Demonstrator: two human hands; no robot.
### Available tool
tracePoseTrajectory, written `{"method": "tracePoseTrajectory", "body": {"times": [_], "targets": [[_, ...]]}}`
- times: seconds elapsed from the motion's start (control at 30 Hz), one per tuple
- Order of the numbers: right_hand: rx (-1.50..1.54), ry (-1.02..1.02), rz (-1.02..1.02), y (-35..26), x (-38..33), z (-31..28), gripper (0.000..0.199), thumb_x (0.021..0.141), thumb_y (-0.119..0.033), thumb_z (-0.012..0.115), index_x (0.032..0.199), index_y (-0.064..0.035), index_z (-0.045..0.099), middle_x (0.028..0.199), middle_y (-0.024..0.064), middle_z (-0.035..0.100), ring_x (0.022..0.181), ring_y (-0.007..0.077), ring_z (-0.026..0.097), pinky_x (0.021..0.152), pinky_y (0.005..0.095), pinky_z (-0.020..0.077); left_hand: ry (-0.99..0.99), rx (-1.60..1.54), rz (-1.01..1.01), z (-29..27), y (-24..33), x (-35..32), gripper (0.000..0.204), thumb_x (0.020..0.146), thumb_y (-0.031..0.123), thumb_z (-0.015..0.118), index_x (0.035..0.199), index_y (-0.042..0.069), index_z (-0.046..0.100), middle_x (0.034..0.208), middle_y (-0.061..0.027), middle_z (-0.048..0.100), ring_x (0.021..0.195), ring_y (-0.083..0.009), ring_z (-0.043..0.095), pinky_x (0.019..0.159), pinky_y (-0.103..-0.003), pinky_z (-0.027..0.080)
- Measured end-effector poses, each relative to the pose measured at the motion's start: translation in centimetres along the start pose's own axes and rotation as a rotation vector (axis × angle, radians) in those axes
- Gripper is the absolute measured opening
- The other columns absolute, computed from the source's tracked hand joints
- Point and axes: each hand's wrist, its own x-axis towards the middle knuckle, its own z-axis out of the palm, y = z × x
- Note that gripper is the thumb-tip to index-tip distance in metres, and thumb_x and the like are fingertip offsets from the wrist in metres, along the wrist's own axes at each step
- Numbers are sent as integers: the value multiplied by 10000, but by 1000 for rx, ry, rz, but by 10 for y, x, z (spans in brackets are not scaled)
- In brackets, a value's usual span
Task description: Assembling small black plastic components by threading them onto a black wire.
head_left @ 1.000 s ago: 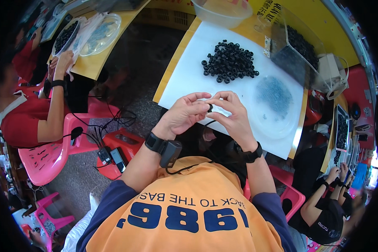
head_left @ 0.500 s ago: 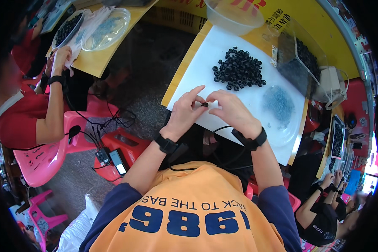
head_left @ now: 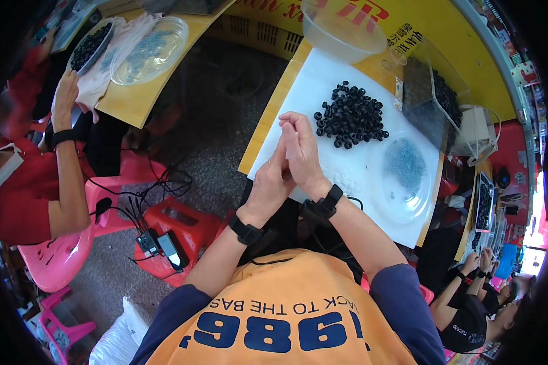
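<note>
In front of me my left hand and my right hand are pressed together near the left side of a white sheet. The right fingers lie close together over the left ones, tips pointing away from me. Whatever sits between the hands is hidden. Beyond them to the right is a loose pile of small black ring-like parts. Nearer the sheet's right edge rests a shallow clear plastic dish with a bluish heap of tiny pieces. Dark bands circle both my wrists.
A clear plastic tub and a clear box with black parts stand at the table's back. On the left, a person in red works at another table. A red stool carries cables and a small device.
Half a second ago my hands were apart at the fingertips, with a small black part in the left fingers. They have come together, the right moving left, and the part is hidden.
</note>
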Motion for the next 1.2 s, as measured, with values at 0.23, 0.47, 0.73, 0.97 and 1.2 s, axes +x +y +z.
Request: {"method": "tracePoseTrajectory", "body": {"times": [0.23, 0.47, 0.73, 0.97, 1.2], "targets": [[7, -118, 83, -1, -3, -4, 332, 1066, -319, 481, 1188, -17, 546, 1072, 150, 571, 1016, 285, 546, 932, 372, 439, 29, 49, 66, 3, -8, -3, 650, 754, -34, 806, 1348, -32, 541, 900, -195, 709, 807, -332, 726, 733, -375, 573], [-34, -147, 20, -1, -2, -4, 296, 1061, -289, 479, 1159, -18, 545, 1031, 152, 560, 977, 299, 537, 892, 381, 435, 23, 62, 45, 2, -10, -6, 584, 758, -49, 793, 1303, -32, 584, 1012, -209, 709, 923, -352, 720, 797, -372, 568], [9, -149, 91, -3, -6, -2, 241, 1029, -228, 521, 1152, -22, 543, 1010, 167, 561, 952, 327, 529, 890, 405, 423, -17, 3, 45, 0, -10, -4, 580, 794, -56, 766, 1336, -40, 561, 1144, -225, 692, 1047, -366, 700, 867, -382, 558], [-111, -174, 28, 0, -2, 2, 231, 1000, -226, 544, 1106, -22, 552, 1006, 177, 593, 944, 348, 536, 869, 436, 417, 4, 41, 83, 1, -15, -4, 680, 803, -40, 776, 1419, -56, 486, 1261, -229, 656, 1107, -348, 685, 908, -364, 547], [-165, -141, -29, 2, 0, 5, 220, 999, -216, 544, 1097, -19, 563, 979, 183, 604, 930, 355, 547, 860, 439, 424, 14, -11, 66, 2, -15, -2, 671, 828, -40, 763, 1432, -52, 472, 1242, -211, 665, 1094, -324, 689, 911, -349, 543]]}}
